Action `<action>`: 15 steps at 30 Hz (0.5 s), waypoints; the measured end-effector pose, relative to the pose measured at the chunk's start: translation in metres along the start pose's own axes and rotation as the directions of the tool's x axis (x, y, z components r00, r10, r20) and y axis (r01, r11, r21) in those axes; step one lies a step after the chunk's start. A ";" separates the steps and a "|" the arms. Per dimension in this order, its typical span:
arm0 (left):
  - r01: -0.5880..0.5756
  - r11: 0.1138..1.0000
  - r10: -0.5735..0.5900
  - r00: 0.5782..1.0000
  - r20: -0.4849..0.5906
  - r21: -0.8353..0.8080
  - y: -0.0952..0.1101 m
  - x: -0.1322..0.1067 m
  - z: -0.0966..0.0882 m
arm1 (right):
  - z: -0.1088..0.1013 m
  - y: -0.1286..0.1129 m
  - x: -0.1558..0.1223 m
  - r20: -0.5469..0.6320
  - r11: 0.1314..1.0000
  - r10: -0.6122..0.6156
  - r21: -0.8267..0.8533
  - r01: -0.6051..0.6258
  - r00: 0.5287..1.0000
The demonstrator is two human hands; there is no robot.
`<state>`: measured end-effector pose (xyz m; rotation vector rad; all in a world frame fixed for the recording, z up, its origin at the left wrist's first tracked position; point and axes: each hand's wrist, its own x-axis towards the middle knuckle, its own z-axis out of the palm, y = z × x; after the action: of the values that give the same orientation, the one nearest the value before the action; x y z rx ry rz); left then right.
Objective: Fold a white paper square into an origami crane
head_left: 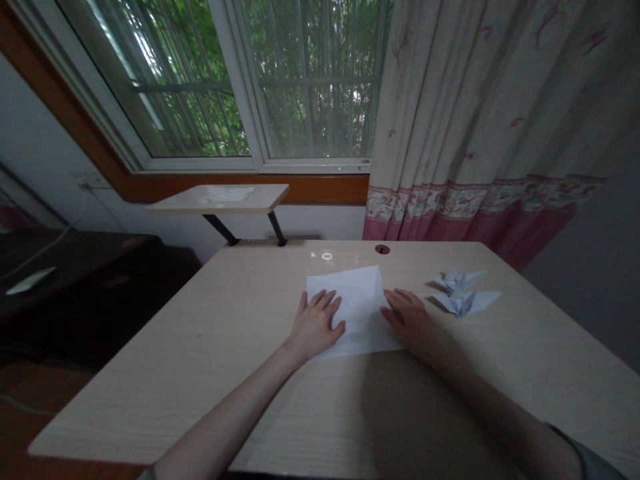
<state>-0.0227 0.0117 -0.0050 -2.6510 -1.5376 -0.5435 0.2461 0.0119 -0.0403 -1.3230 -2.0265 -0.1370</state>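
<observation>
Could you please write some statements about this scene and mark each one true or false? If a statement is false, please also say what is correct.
1. The left hand and the right hand both rest on a sheet of white paper. True.
2. The left hand holds a pair of scissors. False: it lies open on the paper and holds no tool.
3. Two origami cranes lie on the desk to the right of the paper. True.
4. The curtain covers the whole window. False: it hangs to the right, and green leaves show through the glass.
</observation>
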 end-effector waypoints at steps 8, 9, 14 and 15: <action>-0.037 0.999 0.041 0.992 0.120 -0.034 -0.004 0.000 0.008 | -0.013 -0.007 0.002 0.024 0.990 -0.056 0.134 0.052 0.998; -0.041 0.998 0.046 0.990 0.130 -0.037 -0.004 0.000 0.009 | -0.017 -0.008 0.002 0.033 0.987 -0.066 0.148 0.060 0.997; -0.058 0.998 0.063 0.985 0.158 -0.039 -0.005 0.000 0.009 | -0.034 -0.015 0.002 0.078 0.976 -0.049 0.218 0.031 0.996; -0.057 0.998 0.062 0.984 0.165 -0.036 -0.004 0.000 0.008 | -0.037 -0.017 0.002 0.075 0.970 -0.042 0.244 0.022 0.996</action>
<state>-0.0240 0.0157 -0.0130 -2.8205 -1.4937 -0.3541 0.2490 -0.0107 -0.0068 -1.1582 -2.0570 0.1479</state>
